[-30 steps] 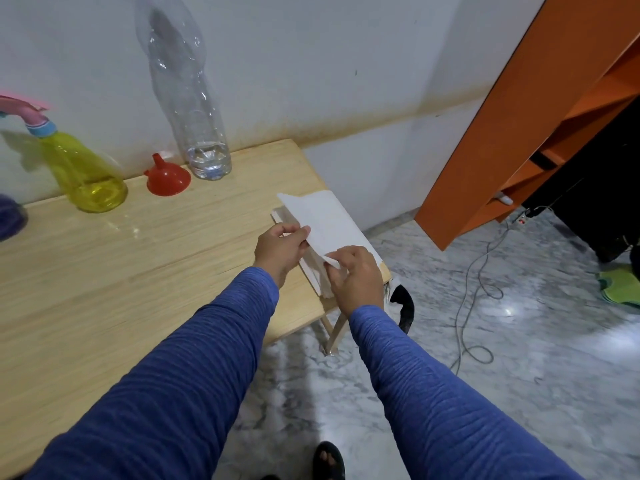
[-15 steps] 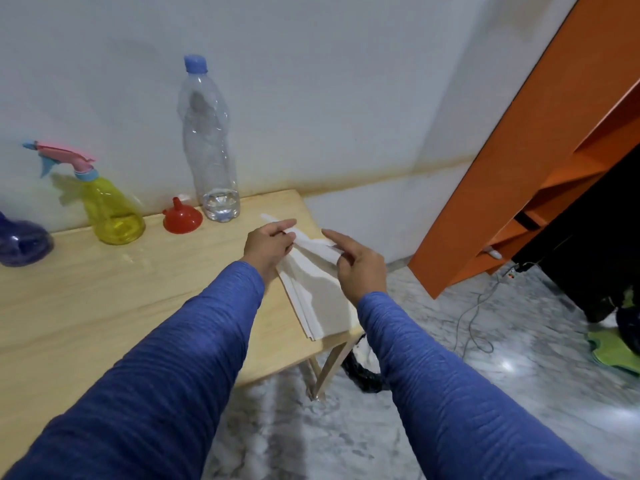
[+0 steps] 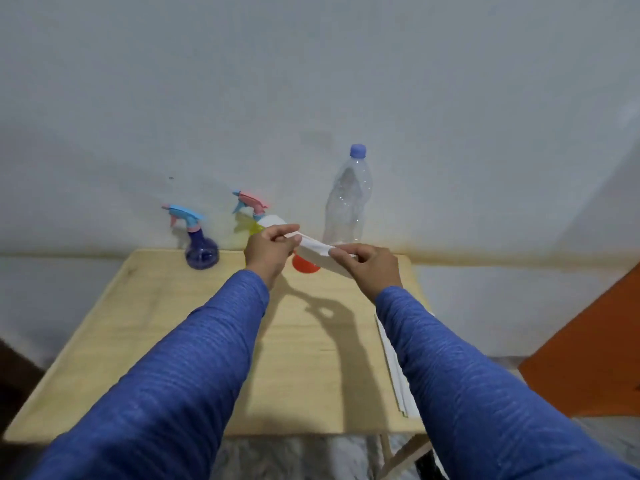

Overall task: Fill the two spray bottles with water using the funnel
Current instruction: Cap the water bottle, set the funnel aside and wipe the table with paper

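- We see the left hand (image 3: 270, 245) and the right hand (image 3: 369, 265) raised above the far part of the wooden table (image 3: 166, 327), each pinching one end of a folded white paper towel (image 3: 313, 249) stretched between them.
- Left hand: thumb and fingers are closed on the towel's left end. Right hand: fingertips are clamped on its right end.
- The purple spray bottle (image 3: 200, 249) stands upright at the far table edge, against the wall (image 3: 311, 81), with a blue trigger head.
- The yellow spray bottle (image 3: 254, 225) stands to its right, also by the wall; its body is mostly hidden behind the left hand and the towel. Its trigger head is pink and blue.
- The red funnel (image 3: 304, 265) sits on the table below the held towel, partly covered by it.
- The clear water bottle (image 3: 348, 202), blue cap on, stands upright to the right of the funnel, near the wall. We cannot tell its water level.
- A stack of white paper towels (image 3: 398, 375) lies along the right table edge, partly under the right sleeve (image 3: 467, 393).
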Tool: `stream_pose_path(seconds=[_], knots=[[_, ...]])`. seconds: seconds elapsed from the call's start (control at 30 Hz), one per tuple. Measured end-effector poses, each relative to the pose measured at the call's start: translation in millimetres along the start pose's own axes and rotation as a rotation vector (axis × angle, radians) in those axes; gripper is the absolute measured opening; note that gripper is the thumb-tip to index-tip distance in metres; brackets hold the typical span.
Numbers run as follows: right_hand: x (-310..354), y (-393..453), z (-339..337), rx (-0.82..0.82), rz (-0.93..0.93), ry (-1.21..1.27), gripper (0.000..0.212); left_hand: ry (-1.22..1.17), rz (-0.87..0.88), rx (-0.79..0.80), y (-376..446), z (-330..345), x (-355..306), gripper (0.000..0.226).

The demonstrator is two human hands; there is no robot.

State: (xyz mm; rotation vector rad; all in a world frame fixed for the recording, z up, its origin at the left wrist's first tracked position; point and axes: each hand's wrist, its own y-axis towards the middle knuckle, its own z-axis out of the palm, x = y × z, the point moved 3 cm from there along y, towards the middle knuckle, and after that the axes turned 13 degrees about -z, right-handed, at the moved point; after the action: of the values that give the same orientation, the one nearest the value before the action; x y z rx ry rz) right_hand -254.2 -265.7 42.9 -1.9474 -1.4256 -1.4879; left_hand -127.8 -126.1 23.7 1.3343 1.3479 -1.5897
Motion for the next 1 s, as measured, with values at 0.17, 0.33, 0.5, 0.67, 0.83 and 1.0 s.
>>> stream_pose_path(seconds=[0.17,0.33,0.5,0.67,0.83,1.0], knots=[[-2.4,22.0,75.6,0.094,-0.051,-0.051,0.021,0.034,-0.043,-0.100,25.0,-71.4,25.8,0.022],[-17.9,39.0,134.3,0.110,-0.048,-0.069,0.022,0.096,-0.091,-0.151,59.4,-116.4,62.1,0.021],[-47.3,45.1,175.7,0.097,-0.011,-0.065,0.025,0.084,-0.160,-0.121,89.2,-134.3,99.6,0.021],[-85.2,34.5,197.0,0.113,0.044,-0.167,0.022,0.149,-0.160,-0.057,101.6,-140.2,141.0,0.018],[-113.2,18.9,203.0,0.257,0.107,-0.290,0.022,0.307,-0.233,-0.051,103.3,-142.2,166.7,0.022],[-116.0,18.9,208.3,0.342,0.150,-0.358,0.030,0.638,-0.183,-0.162,104.5,-149.0,156.6,0.038]])
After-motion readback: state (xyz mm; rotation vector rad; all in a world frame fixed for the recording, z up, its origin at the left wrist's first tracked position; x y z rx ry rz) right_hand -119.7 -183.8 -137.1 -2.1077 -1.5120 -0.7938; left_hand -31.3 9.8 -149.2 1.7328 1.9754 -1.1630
